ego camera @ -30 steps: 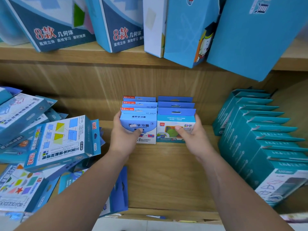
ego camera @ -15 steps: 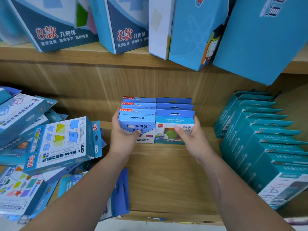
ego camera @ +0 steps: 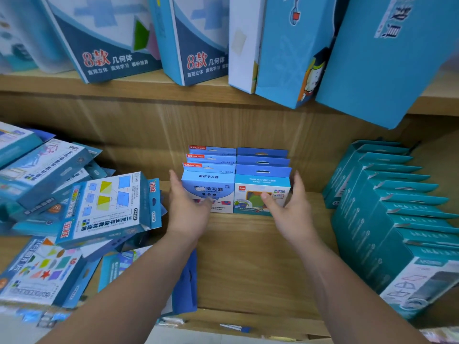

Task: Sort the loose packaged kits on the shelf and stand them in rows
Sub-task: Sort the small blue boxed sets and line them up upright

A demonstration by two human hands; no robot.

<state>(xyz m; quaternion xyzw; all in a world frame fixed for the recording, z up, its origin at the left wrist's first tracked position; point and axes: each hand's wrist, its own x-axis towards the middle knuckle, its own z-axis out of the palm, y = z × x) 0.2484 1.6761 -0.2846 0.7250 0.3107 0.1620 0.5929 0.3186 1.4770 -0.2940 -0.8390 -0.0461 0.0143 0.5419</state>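
Note:
Two short rows of small blue kits stand side by side at the back middle of the wooden shelf (ego camera: 248, 264). The left row's front kit (ego camera: 211, 184) has a red brand tab. The right row's front kit (ego camera: 258, 184) shows a green picture. My left hand (ego camera: 188, 212) lies against the left kit's outer side, its thumb across the front. My right hand (ego camera: 293, 209) flanks the right kit's outer side, with the thumb touching its front. The fingers of both hands look fairly straight.
A loose pile of larger blue kits (ego camera: 104, 207) sprawls on the left of the shelf. A standing row of teal boxes (ego camera: 402, 209) fills the right. Tall blue boxes (ego camera: 280, 50) lean on the shelf above. A flat blue pack (ego camera: 186, 284) lies near the front edge.
Both rows stay in place. My hands remain at the two front kits; the right hand's fingers have eased slightly outward from the kit's side.

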